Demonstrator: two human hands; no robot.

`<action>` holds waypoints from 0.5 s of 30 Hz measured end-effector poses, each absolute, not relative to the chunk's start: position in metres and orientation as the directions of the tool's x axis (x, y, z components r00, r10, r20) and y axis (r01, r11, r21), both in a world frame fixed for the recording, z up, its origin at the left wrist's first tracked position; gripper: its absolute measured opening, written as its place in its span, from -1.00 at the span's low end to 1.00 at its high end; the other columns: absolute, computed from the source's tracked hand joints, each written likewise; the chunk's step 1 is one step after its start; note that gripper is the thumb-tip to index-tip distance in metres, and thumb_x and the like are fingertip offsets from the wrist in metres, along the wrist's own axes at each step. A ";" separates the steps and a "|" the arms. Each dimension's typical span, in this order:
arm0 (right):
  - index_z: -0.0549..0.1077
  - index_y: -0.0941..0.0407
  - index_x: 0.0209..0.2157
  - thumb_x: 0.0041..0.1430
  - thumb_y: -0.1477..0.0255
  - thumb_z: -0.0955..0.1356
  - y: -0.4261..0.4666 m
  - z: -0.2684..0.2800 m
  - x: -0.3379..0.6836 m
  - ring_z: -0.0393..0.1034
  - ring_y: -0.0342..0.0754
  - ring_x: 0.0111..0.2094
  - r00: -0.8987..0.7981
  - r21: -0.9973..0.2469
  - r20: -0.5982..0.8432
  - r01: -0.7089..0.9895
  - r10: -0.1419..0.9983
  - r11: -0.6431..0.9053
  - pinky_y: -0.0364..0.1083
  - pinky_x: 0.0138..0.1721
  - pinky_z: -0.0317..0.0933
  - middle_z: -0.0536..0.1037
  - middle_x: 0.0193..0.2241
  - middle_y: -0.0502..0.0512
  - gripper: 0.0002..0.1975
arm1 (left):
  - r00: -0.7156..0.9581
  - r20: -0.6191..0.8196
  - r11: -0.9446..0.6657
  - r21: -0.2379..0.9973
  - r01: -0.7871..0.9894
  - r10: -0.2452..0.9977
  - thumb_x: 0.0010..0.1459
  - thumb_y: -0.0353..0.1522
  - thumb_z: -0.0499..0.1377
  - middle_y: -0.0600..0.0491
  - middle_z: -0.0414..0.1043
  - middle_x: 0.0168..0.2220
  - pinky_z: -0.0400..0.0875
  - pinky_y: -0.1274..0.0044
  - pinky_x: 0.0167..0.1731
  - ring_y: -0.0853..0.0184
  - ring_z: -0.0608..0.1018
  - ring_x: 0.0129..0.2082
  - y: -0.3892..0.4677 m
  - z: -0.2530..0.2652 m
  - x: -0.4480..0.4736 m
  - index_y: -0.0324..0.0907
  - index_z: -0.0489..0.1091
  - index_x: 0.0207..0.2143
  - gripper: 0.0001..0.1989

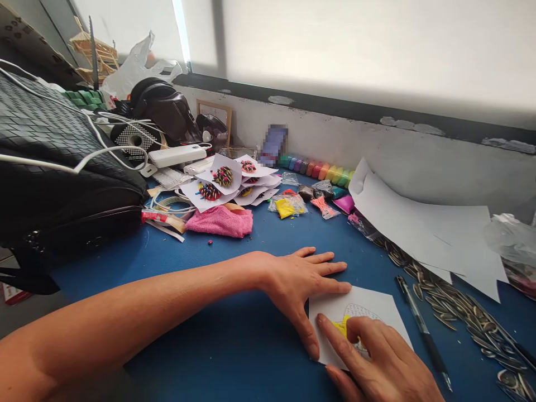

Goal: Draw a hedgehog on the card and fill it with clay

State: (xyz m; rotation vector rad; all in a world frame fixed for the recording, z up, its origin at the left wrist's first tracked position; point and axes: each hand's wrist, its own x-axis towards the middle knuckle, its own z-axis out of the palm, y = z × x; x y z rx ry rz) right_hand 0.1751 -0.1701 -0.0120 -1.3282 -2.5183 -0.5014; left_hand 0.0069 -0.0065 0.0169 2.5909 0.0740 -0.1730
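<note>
A white paper card (391, 306) with a pen-drawn oval outline lies on the blue table, partly covered by a patch of yellow clay (342, 325). My left hand (302, 287) is spread flat on the table, its thumb and a fingertip at the card's left and upper edges. Over the card's lower part is my right hand (385, 357), its index finger stretched out beside the yellow clay and its other fingers bent. Nothing shows in its fingers. Part of the drawing and clay is hidden beneath this hand. A black pen (422, 324) lies to the right of the card.
Sunflower seeds (464, 312) are strewn at the right, below large white sheets (427, 234). Farther back lie clay packets (287, 207), decorated cards (221, 178), a pink cloth (220, 221) and a row of coloured clay (318, 169). A black woven bag (62, 162) stands at the left.
</note>
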 end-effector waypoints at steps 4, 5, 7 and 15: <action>0.43 0.13 0.04 0.31 0.31 0.24 -0.168 -0.014 0.174 0.37 -0.07 -0.43 -0.557 0.170 0.350 0.828 0.753 0.534 -0.07 -0.40 0.29 0.43 -0.38 0.12 -0.65 | 0.991 -0.130 -0.858 0.507 0.082 0.018 -0.08 -0.02 0.30 -0.15 -0.34 0.39 -0.40 0.09 0.25 0.03 -0.31 0.37 -0.007 0.017 0.007 -0.18 -0.06 0.34 0.03; 0.43 0.13 0.04 0.31 0.30 0.23 -0.167 -0.014 0.174 0.36 -0.06 -0.44 -0.559 0.170 0.352 0.827 0.751 0.536 -0.07 -0.41 0.29 0.43 -0.38 0.13 -0.65 | 0.992 -0.128 -0.859 0.506 0.081 0.019 -0.08 -0.02 0.30 -0.15 -0.34 0.39 -0.40 0.10 0.25 0.04 -0.31 0.37 -0.007 0.016 0.007 -0.18 -0.06 0.34 0.03; 0.43 0.13 0.04 0.32 0.30 0.22 -0.168 -0.014 0.174 0.36 -0.06 -0.44 -0.555 0.163 0.348 0.830 0.756 0.534 -0.08 -0.41 0.29 0.43 -0.39 0.12 -0.65 | 0.992 -0.124 -0.859 0.505 0.081 0.020 -0.08 -0.01 0.30 -0.14 -0.34 0.39 -0.40 0.10 0.25 0.04 -0.31 0.37 -0.007 0.015 0.007 -0.17 -0.06 0.34 0.03; 0.42 0.22 0.02 0.31 0.43 0.24 -0.177 -0.011 0.178 0.36 -0.08 -0.38 -0.504 0.140 0.459 0.855 0.732 0.500 -0.09 -0.34 0.29 0.41 -0.37 0.16 -0.69 | 0.992 -0.121 -0.856 0.510 0.084 0.025 -0.08 0.03 0.28 -0.12 -0.35 0.39 -0.40 0.09 0.25 0.04 -0.32 0.37 -0.007 0.013 0.007 -0.15 -0.09 0.35 0.05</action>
